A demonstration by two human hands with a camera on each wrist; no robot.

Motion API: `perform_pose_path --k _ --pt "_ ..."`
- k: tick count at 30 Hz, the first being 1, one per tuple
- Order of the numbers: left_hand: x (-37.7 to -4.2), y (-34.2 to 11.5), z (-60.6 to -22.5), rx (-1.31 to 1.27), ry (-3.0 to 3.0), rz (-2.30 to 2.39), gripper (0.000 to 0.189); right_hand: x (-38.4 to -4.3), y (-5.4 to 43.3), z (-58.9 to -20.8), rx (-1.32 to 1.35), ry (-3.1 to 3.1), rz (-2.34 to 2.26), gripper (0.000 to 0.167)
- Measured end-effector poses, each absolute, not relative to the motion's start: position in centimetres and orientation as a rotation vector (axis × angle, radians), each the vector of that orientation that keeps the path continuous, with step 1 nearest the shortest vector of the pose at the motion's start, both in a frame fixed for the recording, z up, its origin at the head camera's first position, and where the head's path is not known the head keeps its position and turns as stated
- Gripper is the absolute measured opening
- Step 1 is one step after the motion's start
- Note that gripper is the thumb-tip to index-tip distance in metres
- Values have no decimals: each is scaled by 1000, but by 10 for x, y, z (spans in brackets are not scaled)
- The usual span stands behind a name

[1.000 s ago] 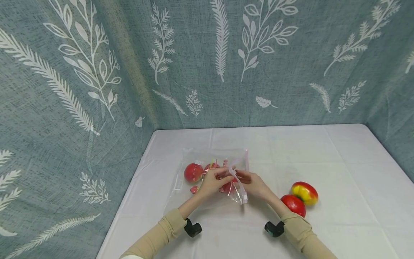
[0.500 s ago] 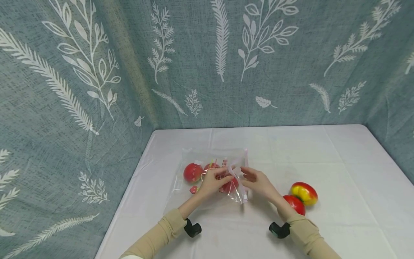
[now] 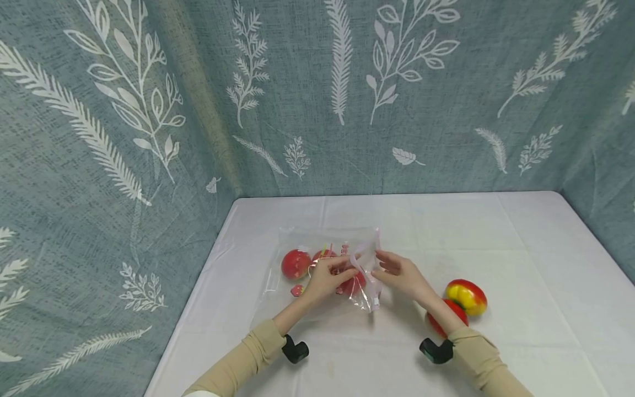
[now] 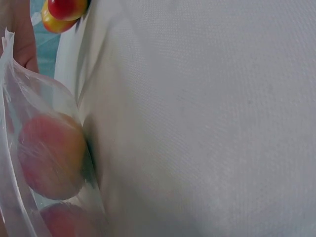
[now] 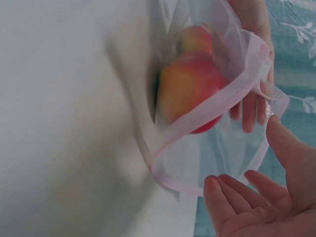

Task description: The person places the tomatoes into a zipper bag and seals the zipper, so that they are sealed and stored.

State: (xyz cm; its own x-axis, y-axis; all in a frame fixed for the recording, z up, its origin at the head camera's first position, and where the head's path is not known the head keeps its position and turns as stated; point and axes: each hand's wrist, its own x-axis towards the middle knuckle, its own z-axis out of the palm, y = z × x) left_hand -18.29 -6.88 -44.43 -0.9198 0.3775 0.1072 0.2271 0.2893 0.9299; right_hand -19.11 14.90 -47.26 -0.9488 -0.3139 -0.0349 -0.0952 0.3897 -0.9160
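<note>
A clear zip bag (image 3: 290, 240) lies on the white table, its mouth toward the right. Inside are several red fruits (image 3: 296, 264), which show red and yellow in the right wrist view (image 5: 185, 86). My left hand (image 3: 322, 282) pinches the bag's upper layer near the mouth between thumb and fingers. Just right of the mouth is my right hand (image 3: 405, 277), empty, its fingers slightly bent. In the right wrist view the pinkish zip strip (image 5: 212, 111) gapes in a loop, and the right thumb (image 5: 284, 140) overlaps its edge.
On the table right of the bag sit a red-and-yellow fruit (image 3: 466, 296) and a red fruit (image 3: 436, 326), the latter partly hidden by my right forearm. A green leaf-patterned cloth (image 3: 307, 99) hangs behind the table and along its sides.
My right hand has drawn away from the bag's mouth to the right, letting go of the strip. The left hand keeps its hold and the bag stays in place.
</note>
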Motion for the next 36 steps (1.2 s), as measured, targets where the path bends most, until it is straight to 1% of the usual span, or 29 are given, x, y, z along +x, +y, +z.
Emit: perform_pose_path --k 14,30,36 --pt "-186 -68 -448 510 2331 1734 31 -190 159 -466 -359 2449 -1624 63" --pt "-186 -68 -450 543 2340 1743 34 -186 166 -455 -324 2475 -1601 65" --pt "-197 -69 -477 535 2397 1724 36 -184 171 -450 -318 2506 -1593 66"
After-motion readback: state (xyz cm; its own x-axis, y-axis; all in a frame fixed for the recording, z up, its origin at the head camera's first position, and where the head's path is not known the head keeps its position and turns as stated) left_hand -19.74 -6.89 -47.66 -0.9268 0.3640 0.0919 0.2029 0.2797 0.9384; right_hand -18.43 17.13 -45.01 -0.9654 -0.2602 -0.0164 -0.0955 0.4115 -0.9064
